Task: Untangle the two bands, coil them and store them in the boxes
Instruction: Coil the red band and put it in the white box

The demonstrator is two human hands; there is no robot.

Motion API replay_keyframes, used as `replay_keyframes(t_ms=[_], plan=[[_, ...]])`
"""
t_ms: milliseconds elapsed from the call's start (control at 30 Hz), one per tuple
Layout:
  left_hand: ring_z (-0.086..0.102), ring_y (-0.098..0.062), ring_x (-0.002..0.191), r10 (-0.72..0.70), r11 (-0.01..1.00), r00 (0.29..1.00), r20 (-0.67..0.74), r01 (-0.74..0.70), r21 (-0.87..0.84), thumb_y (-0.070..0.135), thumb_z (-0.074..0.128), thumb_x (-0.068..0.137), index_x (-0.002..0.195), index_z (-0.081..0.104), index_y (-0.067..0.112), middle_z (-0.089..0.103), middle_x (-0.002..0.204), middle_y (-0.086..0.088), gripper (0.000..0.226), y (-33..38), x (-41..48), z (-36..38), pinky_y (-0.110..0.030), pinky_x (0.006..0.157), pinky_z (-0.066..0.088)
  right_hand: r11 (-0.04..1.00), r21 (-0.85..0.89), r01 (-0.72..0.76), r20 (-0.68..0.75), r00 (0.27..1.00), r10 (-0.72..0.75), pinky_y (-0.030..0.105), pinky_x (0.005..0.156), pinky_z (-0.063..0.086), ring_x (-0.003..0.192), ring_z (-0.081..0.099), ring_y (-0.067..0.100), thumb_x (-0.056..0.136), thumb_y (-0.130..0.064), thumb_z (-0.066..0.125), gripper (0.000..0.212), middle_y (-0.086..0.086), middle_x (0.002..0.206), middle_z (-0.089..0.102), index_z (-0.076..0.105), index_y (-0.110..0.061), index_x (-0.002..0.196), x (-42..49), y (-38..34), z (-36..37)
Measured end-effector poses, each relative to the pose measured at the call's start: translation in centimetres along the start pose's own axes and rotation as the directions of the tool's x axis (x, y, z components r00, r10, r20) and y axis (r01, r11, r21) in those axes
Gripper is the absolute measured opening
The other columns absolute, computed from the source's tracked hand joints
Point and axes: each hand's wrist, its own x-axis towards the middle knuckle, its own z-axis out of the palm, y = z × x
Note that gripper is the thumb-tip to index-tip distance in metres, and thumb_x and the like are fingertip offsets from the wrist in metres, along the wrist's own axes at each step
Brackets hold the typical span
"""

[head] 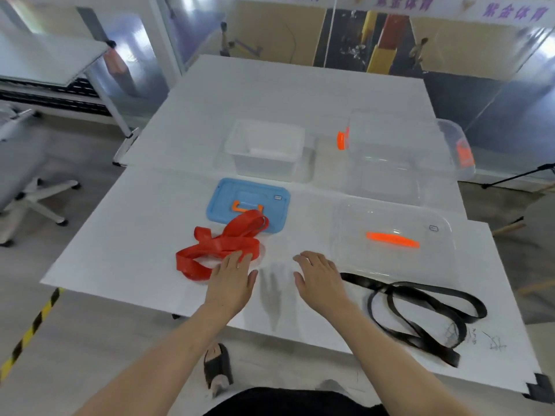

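A red band (220, 244) lies in loose loops on the white table (135, 235), partly over a blue lid (249, 205). A black band (420, 313) lies in loops at the right, apart from the red one. My left hand (231, 280) hovers with straight fingers at the red band's near edge. My right hand (318, 274) is spread flat over bare table, left of the black band's end. A small white box (264, 151) and a larger clear box (399, 151) stand open at the back.
A clear lid with an orange handle (393, 240) lies in front of the clear box. The table's near edge runs just below my wrists. An office chair (27, 181) and another table stand at the left. Glass partitions close off the back.
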Motion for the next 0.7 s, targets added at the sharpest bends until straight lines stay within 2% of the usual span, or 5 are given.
replay_keyframes(t_ms=[300,433,533,600,700], plan=[[0.063,-0.033,0.127,-0.027,0.998,0.997,0.077,0.031,-0.059,0.032,0.064,0.097,0.139,0.06,0.015,0.063,0.14,-0.01,0.045,-14.5,2.3,-1.1,-0.049,0.097,0.056,0.998,-0.016,-0.057,0.093,0.994,0.058,0.042,0.102,0.049,0.132,0.056,0.027,0.095,-0.027,0.059,0.04,0.001,0.141,0.06,0.062,-0.021,0.134,7.4,-12.1,4.7],[0.04,-0.035,0.149,0.031,0.999,0.975,0.219,-0.022,-0.042,0.033,0.052,0.103,0.156,0.042,0.018,0.042,0.162,-0.013,0.055,-18.7,3.9,-1.1,-0.049,0.115,0.041,0.967,-0.016,-0.253,0.281,0.927,0.247,0.048,0.121,0.033,0.157,0.024,0.031,0.104,-0.031,0.051,0.053,0.01,0.17,0.026,0.039,-0.023,0.154,9.6,-13.3,6.8],[0.025,-0.032,0.157,0.054,0.998,0.933,0.355,-0.038,-0.052,0.035,0.042,0.107,0.163,0.028,0.023,0.026,0.171,-0.009,0.059,-20.9,5.5,-1.1,-0.048,0.122,0.033,0.932,-0.009,-0.363,0.428,0.841,0.332,0.053,0.125,0.028,0.161,0.012,0.038,0.106,-0.03,0.049,0.058,0.019,0.173,0.009,0.029,-0.022,0.16,10.6,-12.5,8.2],[0.04,-0.031,0.15,0.07,0.989,0.904,0.423,-0.008,-0.146,0.031,0.045,0.105,0.161,0.032,0.024,0.039,0.165,-0.007,0.057,-22.0,6.4,-0.8,-0.047,0.117,0.041,0.928,0.007,-0.373,0.428,0.84,0.335,0.053,0.12,0.036,0.155,0.027,0.042,0.105,-0.023,0.049,0.048,0.021,0.167,0.023,0.04,-0.021,0.152,10.9,-12.1,9.2],[0.061,-0.028,0.126,0.057,0.949,0.884,0.465,0.097,-0.301,0.026,0.051,0.102,0.152,0.045,0.023,0.063,0.141,-0.007,0.051,-22.8,6.9,-0.3,-0.04,0.104,0.05,0.922,0.103,-0.372,0.373,0.874,0.311,0.049,0.096,0.053,0.116,0.061,0.035,0.1,-0.015,0.049,0.02,0.008,0.125,0.053,0.055,-0.018,0.119,11.0,-12.3,9.8]])
